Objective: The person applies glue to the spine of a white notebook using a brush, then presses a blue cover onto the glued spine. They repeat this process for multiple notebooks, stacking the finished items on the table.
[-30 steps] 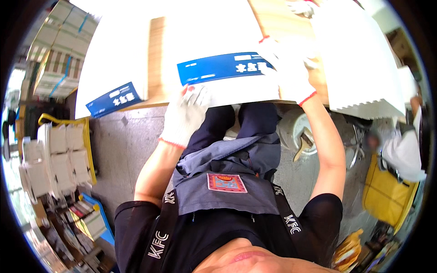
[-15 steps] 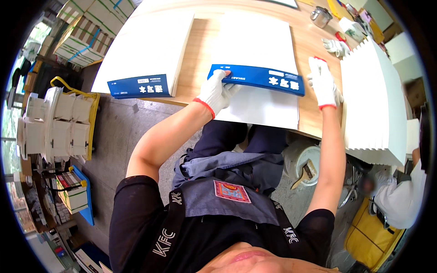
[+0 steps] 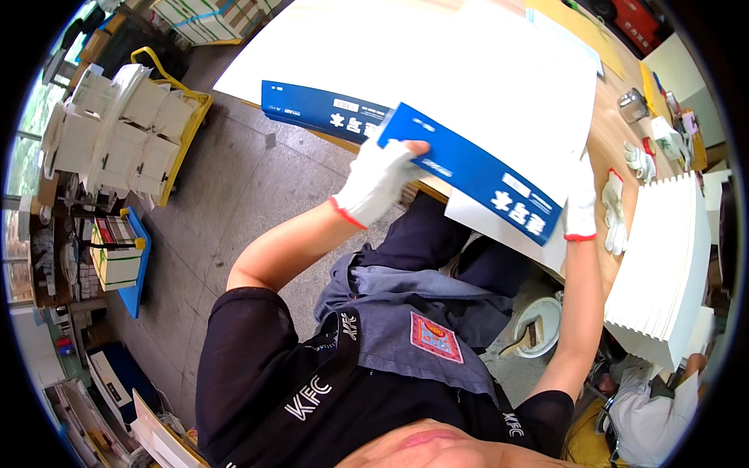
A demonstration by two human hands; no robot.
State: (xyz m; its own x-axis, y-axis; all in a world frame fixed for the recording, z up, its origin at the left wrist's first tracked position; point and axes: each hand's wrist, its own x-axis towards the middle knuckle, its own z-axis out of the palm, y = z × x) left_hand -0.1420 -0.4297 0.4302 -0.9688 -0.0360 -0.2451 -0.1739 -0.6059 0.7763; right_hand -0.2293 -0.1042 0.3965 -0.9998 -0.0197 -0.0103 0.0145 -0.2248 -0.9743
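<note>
Head view: left hand (image 3: 377, 181) clamps blue-banded sheet (image 3: 477, 178); right hand (image 3: 580, 204), grip unclear, near loose glove (image 3: 615, 213), white stack (image 3: 657, 257).

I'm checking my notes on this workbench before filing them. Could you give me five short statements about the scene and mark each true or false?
1. The left hand holds the blue strip nearer its left end. True.
2. Both hands are bare. False: both wear white gloves.
3. A spare glove lies on the table, to the right of the right hand. True.
4. The brush is in the right hand. False: the brush is at the white bucket, below the table.
5. The metal cup is left of the left hand. False: the metal cup is on the table's right side.
</note>
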